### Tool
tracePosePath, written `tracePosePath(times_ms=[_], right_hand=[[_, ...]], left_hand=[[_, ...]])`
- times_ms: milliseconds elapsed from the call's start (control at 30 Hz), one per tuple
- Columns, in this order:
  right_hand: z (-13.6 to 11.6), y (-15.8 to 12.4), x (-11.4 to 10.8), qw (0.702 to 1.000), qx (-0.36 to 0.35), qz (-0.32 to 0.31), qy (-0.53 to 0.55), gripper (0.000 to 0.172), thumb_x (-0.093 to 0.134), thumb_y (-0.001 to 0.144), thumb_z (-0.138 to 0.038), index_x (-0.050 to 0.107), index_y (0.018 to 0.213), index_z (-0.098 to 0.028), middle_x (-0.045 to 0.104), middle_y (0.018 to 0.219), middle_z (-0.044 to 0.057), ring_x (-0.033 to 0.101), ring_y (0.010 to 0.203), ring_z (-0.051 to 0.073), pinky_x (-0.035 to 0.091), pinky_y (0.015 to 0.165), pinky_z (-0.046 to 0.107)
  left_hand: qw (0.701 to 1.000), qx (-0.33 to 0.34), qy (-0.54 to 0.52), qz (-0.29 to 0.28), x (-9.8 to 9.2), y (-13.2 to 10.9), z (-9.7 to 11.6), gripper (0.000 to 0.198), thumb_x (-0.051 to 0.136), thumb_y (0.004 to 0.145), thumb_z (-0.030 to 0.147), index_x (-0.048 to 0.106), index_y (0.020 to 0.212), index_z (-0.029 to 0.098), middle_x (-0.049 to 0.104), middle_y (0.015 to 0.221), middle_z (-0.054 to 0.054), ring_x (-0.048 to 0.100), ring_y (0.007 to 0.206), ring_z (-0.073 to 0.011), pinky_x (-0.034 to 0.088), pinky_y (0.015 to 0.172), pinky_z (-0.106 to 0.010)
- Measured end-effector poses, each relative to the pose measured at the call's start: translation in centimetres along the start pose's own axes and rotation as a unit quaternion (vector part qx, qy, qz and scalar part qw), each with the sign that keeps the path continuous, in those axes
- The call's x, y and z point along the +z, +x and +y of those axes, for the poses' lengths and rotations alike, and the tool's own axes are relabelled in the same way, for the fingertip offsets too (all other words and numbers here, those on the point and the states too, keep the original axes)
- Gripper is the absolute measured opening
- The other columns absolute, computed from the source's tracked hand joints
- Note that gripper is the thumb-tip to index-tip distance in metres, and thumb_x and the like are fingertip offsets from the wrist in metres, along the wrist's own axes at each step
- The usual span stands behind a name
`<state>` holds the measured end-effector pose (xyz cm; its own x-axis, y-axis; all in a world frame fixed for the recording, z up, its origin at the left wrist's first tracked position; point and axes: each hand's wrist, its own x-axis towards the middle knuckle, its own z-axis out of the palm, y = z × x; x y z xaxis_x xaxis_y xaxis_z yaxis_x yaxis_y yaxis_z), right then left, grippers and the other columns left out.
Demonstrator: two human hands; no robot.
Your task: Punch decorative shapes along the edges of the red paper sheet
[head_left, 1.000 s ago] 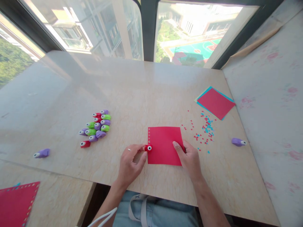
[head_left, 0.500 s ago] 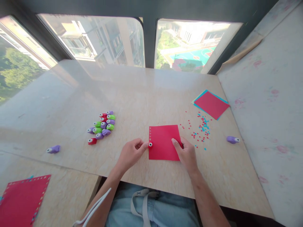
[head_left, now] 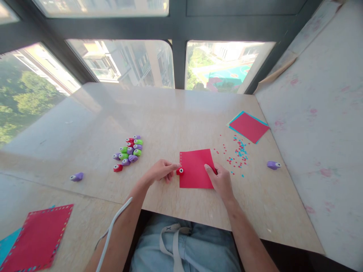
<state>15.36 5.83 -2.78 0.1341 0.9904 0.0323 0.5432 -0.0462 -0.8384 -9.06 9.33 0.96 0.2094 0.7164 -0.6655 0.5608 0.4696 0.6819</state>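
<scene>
A square sheet of red paper (head_left: 195, 173) lies in front of me, with a short row of small punched holes along the upper part of its left edge. A small red craft punch (head_left: 180, 171) with a white round top sits on that left edge. My left hand (head_left: 163, 170) is at the punch, thumb and forefinger reaching over it and the other fingers curled lower; its exact grip is partly hidden. My right hand (head_left: 221, 179) pinches the sheet's right edge, thumb on top and fingers underneath.
Several red, green and purple punches (head_left: 130, 150) cluster on the left, a purple punch (head_left: 76, 176) apart from them. Another purple punch (head_left: 273, 165) lies right. Red and blue paper bits (head_left: 241, 151) are scattered below stacked paper (head_left: 249, 126). A hole-edged red sheet (head_left: 39, 238) lies lower left.
My view has tilted up a little. The left hand has shifted on the punch, showing more of its red body, with the lower fingers now visible. My right hand keeps its hold on the paper.
</scene>
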Motion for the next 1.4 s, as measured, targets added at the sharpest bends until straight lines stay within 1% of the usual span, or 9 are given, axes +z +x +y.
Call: tracePosePath(times_ms=[67, 133, 267, 433, 700, 800, 1000, 1167, 1400], right_hand=[[-0.1, 0.0, 0.0, 1.000, -0.004, 0.001, 0.004, 0.032, 0.051, 0.088, -0.046, 0.063, 0.078, -0.018, 0.065, 0.068, 0.002, 0.057, 0.062, 0.016, 0.042, 0.061, 0.027], [-0.1, 0.0, 0.0, 1.000, -0.011, 0.004, 0.001, 0.032, 0.051, 0.088, -0.046, 0.061, 0.075, -0.019, 0.064, 0.066, 0.002, 0.055, 0.060, 0.016, 0.041, 0.059, 0.026], [-0.1, 0.0, 0.1, 1.000, -0.018, 0.017, -0.016, 0.034, 0.051, 0.088, -0.046, 0.054, 0.067, -0.020, 0.057, 0.060, 0.000, 0.049, 0.055, 0.014, 0.038, 0.056, 0.026], [-0.1, 0.0, 0.2, 1.000, -0.012, 0.021, -0.014, 0.033, 0.050, 0.088, -0.047, 0.054, 0.069, -0.020, 0.059, 0.063, 0.001, 0.052, 0.059, 0.015, 0.039, 0.060, 0.027], [-0.1, 0.0, 0.3, 0.999, -0.020, 0.032, -0.023, 0.035, 0.051, 0.087, -0.047, 0.051, 0.065, -0.020, 0.055, 0.059, 0.000, 0.048, 0.055, 0.014, 0.037, 0.057, 0.026], [-0.1, 0.0, 0.3, 0.999, -0.018, 0.026, -0.023, 0.034, 0.050, 0.087, -0.047, 0.053, 0.067, -0.020, 0.057, 0.061, 0.000, 0.050, 0.057, 0.015, 0.038, 0.058, 0.027], [-0.1, -0.1, 0.2, 1.000, -0.002, 0.006, -0.012, 0.033, 0.050, 0.088, -0.047, 0.061, 0.075, -0.019, 0.063, 0.068, 0.003, 0.055, 0.063, 0.017, 0.041, 0.063, 0.029], [-0.2, -0.1, 0.1, 1.000, 0.001, 0.003, -0.011, 0.032, 0.051, 0.088, -0.047, 0.062, 0.077, -0.019, 0.066, 0.072, 0.004, 0.058, 0.065, 0.018, 0.043, 0.065, 0.029], [-0.3, -0.1, 0.1, 1.000, -0.003, 0.009, -0.020, 0.035, 0.050, 0.088, -0.048, 0.059, 0.072, -0.019, 0.060, 0.064, 0.002, 0.053, 0.058, 0.016, 0.040, 0.059, 0.027]], left_hand=[[1.000, -0.010, 0.024, -0.010, -0.2, -0.1, 0.3, 0.058, 0.060, 0.072, 0.071, 0.055, 0.054, 0.016, 0.058, 0.049, -0.004, 0.057, 0.045, -0.0139, 0.027, 0.039, -0.021], [0.999, -0.015, 0.036, -0.011, -0.1, -0.1, 0.4, 0.059, 0.060, 0.072, 0.072, 0.055, 0.053, 0.016, 0.059, 0.050, -0.004, 0.057, 0.045, -0.0142, 0.031, 0.039, -0.021], [0.999, -0.016, 0.028, -0.006, 0.0, 0.0, 0.0, 0.060, 0.060, 0.071, 0.074, 0.056, 0.054, 0.016, 0.060, 0.051, -0.004, 0.058, 0.046, -0.0143, 0.033, 0.039, -0.021], [1.000, -0.009, 0.016, -0.011, -0.1, 0.4, -0.5, 0.063, 0.059, 0.071, 0.077, 0.058, 0.056, 0.015, 0.060, 0.050, -0.004, 0.059, 0.045, -0.0144, 0.035, 0.039, -0.021], [1.000, -0.008, 0.007, -0.007, 0.1, 0.3, -0.5, 0.061, 0.061, 0.073, 0.074, 0.058, 0.055, 0.015, 0.060, 0.050, -0.004, 0.058, 0.045, -0.0133, 0.038, 0.040, -0.020], [1.000, -0.014, 0.007, -0.004, 0.2, 0.0, -0.1, 0.057, 0.062, 0.075, 0.069, 0.056, 0.054, 0.016, 0.058, 0.049, -0.003, 0.056, 0.043, -0.0120, 0.038, 0.040, -0.020], [1.000, -0.018, -0.001, 0.020, 0.5, -0.1, 0.2, 0.052, 0.064, 0.077, 0.061, 0.053, 0.051, 0.017, 0.051, 0.043, 0.001, 0.045, 0.036, -0.0086, 0.035, 0.037, -0.020], [1.000, -0.012, 0.005, 0.019, 0.7, 0.3, 0.0, 0.050, 0.066, 0.076, 0.058, 0.053, 0.050, 0.017, 0.051, 0.042, 0.001, 0.045, 0.034, -0.0088, 0.034, 0.036, -0.021], [1.000, -0.002, -0.007, 0.017, 0.8, 0.3, -0.3, 0.051, 0.067, 0.074, 0.060, 0.052, 0.051, 0.017, 0.051, 0.043, 0.001, 0.045, 0.035, -0.0085, 0.034, 0.036, -0.020]])
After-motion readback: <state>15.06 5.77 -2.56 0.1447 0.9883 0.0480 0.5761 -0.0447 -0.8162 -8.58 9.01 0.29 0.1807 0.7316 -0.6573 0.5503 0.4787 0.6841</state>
